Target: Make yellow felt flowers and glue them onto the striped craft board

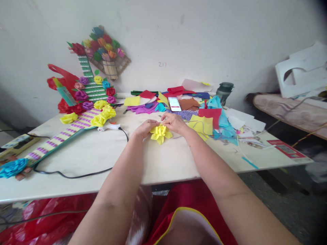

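Both hands pinch a yellow paper flower [160, 133] on the table [102, 153]
Left hand [145, 128] and right hand [174, 122] are closed on its petals, glue gun [109, 127] nearby

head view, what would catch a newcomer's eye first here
The yellow paper flower at the middle of the white table, held between the left hand and the right hand. Next, the strips studded with red, purple and yellow paper flowers at the far left against the wall, and the heap of coloured sheets behind the hands.
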The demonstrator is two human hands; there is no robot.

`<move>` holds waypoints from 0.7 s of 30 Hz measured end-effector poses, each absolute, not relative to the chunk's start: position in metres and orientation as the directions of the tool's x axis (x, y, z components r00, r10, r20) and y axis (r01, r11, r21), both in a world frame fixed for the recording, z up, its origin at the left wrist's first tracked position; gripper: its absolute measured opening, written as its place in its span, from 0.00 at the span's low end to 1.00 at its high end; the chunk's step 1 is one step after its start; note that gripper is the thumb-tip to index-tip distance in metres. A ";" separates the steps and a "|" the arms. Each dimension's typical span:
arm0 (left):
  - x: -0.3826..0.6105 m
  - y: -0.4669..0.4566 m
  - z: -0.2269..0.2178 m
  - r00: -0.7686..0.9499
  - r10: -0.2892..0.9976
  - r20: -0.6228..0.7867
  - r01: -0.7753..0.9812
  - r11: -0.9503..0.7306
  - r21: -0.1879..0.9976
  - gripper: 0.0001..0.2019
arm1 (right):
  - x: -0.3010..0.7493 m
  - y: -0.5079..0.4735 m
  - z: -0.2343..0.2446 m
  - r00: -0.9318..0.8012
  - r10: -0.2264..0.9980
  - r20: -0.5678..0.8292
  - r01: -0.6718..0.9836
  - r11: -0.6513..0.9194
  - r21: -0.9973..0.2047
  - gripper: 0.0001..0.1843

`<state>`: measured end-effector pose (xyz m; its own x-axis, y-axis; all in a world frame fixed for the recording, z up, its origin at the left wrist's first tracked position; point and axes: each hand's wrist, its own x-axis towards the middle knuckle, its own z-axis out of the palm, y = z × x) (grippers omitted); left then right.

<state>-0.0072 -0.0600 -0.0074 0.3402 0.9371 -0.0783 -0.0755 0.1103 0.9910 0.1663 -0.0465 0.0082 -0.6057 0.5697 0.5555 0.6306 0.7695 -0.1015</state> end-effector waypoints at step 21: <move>-0.011 -0.056 -0.009 0.379 0.925 -0.012 -0.029 0.025 0.999 0.10 | 0.175 -0.029 -0.002 -0.602 0.589 0.539 0.451 0.808 -0.379 0.11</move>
